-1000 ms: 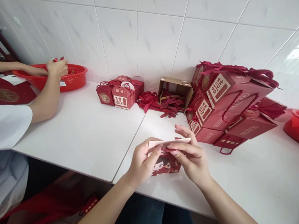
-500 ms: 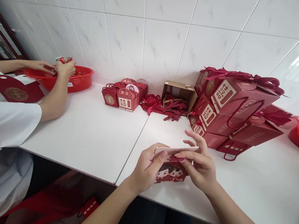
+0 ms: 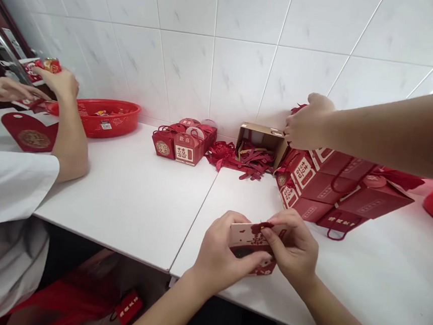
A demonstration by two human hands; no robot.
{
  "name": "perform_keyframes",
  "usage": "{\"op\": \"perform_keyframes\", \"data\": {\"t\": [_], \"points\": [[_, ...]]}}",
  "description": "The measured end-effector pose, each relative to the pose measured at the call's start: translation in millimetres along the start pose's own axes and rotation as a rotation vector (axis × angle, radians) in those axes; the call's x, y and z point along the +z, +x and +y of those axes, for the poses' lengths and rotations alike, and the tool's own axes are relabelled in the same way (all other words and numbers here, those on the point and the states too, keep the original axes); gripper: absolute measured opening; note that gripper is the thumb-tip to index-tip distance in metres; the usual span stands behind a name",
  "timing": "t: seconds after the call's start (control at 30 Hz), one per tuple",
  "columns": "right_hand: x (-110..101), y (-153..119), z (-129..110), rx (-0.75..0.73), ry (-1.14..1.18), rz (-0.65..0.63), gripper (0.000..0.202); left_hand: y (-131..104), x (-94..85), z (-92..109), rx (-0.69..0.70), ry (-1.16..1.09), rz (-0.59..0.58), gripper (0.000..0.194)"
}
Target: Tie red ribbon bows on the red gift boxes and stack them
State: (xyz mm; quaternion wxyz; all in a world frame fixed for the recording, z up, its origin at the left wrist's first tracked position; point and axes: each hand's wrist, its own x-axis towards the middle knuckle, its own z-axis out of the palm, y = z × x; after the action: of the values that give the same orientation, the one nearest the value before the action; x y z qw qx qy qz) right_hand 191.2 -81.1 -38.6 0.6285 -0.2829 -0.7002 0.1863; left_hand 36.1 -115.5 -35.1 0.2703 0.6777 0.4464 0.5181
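Observation:
A small red box (image 3: pixel 253 238) with a pale flap and printed figures on its front is held over the near edge of the white table (image 3: pixel 151 212). My left hand (image 3: pixel 221 254) grips its left side, the thumb lying across the front. On the right side, my right hand (image 3: pixel 296 245) pinches the top flap at a dark red tab. My fingers cover much of the box. Beyond my hands lie dark red strips (image 3: pixel 255 158) by an open brown carton (image 3: pixel 268 136).
Stacked red gift boxes (image 3: pixel 323 192) stand at the right, another person's arm (image 3: pixel 390 127) reaching over them. Small red boxes (image 3: pixel 187 147) sit by the wall. At left, a person in a white sleeve (image 3: pixel 10 185) works near a red basket (image 3: pixel 110 123).
The box's flap has tilted down and my right fingers have closed on it. A person's arm has come in from the right over the stack. The left person's hands have moved left from the basket.

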Motion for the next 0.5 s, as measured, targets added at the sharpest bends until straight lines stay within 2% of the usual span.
{"op": "perform_keyframes", "data": {"t": [0.07, 0.13, 0.23, 0.3, 0.43, 0.5], "points": [[-1, 1, -4, -0.034, -0.013, 0.009, 0.021, -1, 3.6, 2, -0.023, 0.139, 0.104, 0.065], [-1, 3, -9, 0.020, 0.038, -0.006, 0.019, 0, 6.2, 2, -0.011, 0.245, 0.196, 0.076], [1, 4, -14, 0.192, 0.157, -0.076, 0.015, 4, 6.1, 0, 0.057, 0.369, 0.301, 0.067], [3, 3, -14, 0.223, 0.170, -0.078, 0.014, 7, 2.3, 0, 0.071, 0.413, 0.301, 0.057], [3, 4, -10, 0.065, 0.060, -0.008, 0.019, 7, -13.3, 4, 0.102, 0.409, 0.178, 0.038], [1, 5, -10, -0.009, 0.016, 0.001, 0.022, 4, -22.1, 6, 0.129, 0.428, 0.175, 0.030]]}}
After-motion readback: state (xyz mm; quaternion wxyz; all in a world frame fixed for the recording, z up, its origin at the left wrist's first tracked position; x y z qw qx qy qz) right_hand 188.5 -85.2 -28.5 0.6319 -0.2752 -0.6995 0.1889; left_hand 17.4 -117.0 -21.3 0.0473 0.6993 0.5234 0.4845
